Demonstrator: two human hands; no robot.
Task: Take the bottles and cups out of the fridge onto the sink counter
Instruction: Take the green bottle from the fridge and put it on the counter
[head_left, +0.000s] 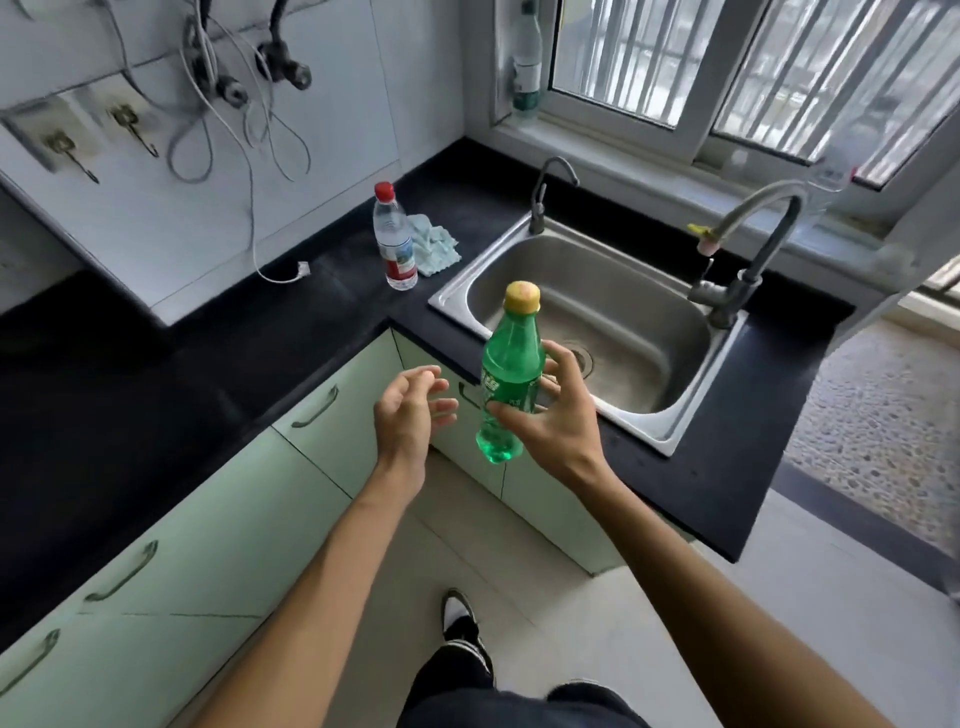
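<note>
Green bottle (506, 374) was held in the air by the right hand (560, 415), above the front edge of the worktop (311, 322) and just off the front left corner of the sink (452, 297). The thumb crossed the front of the label and the fingers curled round the back, so the grip was clamped on the middle of the body. The long axis stood near upright, with the yellow cap (522, 296) on top, tilted slightly away from the person. The base hung free below the hand.

The left hand (410, 410) hovered just beside the bottle with its fingers loosely spread, holding nothing and apart from the bottle.

A water bottle (395, 239) with a red cap stood upright on the worktop beside the sink's back left corner, with a pale cloth (434, 244) next to it. The bare strip of worktop between that bottle and the front edge lay ahead and to the left of the grip. It appeared the nearest place to set the base down, though blur left its surface unclear.
</note>
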